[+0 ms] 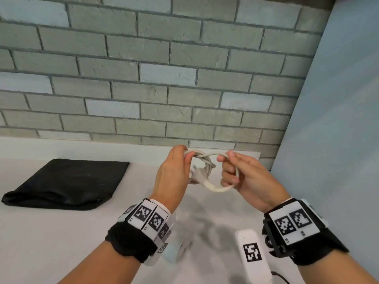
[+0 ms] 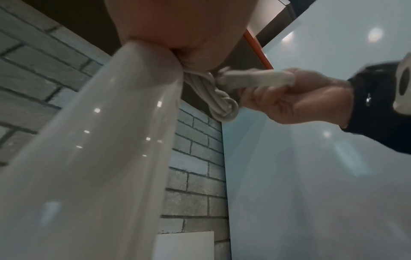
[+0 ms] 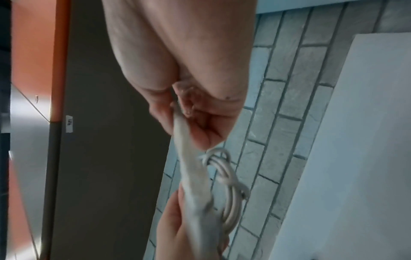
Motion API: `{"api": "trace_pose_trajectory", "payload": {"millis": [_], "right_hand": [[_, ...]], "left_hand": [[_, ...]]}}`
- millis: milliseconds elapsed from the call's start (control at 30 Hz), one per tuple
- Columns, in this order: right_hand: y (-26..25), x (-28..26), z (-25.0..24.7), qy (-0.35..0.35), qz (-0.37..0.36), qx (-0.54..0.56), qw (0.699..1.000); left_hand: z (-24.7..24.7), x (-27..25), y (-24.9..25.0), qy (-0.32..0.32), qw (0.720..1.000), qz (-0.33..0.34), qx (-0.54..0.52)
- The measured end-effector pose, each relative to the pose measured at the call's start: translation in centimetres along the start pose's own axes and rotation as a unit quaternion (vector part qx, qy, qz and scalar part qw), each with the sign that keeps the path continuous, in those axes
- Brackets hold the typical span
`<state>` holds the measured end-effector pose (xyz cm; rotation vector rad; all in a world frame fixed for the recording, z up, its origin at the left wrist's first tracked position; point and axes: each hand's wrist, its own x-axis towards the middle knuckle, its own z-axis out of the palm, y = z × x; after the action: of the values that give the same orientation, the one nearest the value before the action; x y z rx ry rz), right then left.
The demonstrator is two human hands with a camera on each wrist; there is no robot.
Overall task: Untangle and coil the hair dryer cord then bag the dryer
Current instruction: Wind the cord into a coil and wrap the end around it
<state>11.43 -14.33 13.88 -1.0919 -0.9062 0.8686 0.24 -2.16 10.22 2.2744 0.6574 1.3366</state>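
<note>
The left hand [image 1: 174,173] is gripping the bundled loops of the pale grey rubbery hair dryer cord [image 1: 205,160] above the white table [image 1: 61,232]; the right hand [image 1: 244,177] is pinching a free loop beside it; the flat black fabric bag [image 1: 67,181] is lying well apart at the left; the white plastic hair dryer [image 1: 253,255] is lying near the table's front edge, with bare tabletop between it and the bag.

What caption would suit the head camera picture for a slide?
Left hand holds the coiled white cord while right hand loops its end, above a table with a black bag.
</note>
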Motion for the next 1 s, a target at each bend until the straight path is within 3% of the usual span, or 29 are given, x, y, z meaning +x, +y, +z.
{"api": "trace_pose_trajectory", "payload": {"millis": [167,367,533,667,800,900,1000], "right_hand": [[0.5,0.0,-0.9,0.068,-0.033,-0.144,0.987],[2.2,0.6,-2.0,0.129,-0.158,-0.366,0.908],[4.3,1.1,-1.1,0.160,-0.201,-0.428,0.866],[5.2,2.0,0.6,0.157,-0.168,-0.267,0.936],[4.9,1.9,2.1,0.102,-0.099,-0.095,0.985],[4.5,1.5,2.4,0.061,-0.061,-0.003,0.996],[4.3,1.4,2.4,0.059,-0.074,-0.052,0.994]], "left_hand": [[-0.1,0.1,-0.5,0.019,0.999,-0.015,-0.037],[-0.5,0.6,-0.5,-0.007,0.997,-0.017,-0.080],[-0.7,0.6,-0.6,-0.016,0.992,-0.044,-0.114],[-0.5,0.5,-0.5,0.019,0.989,-0.061,-0.130],[-0.4,0.0,-0.1,0.049,0.991,-0.048,-0.114],[-0.2,-0.1,-0.2,0.058,0.992,-0.043,-0.103],[-0.1,-0.3,-0.2,0.055,0.993,-0.036,-0.099]]}}
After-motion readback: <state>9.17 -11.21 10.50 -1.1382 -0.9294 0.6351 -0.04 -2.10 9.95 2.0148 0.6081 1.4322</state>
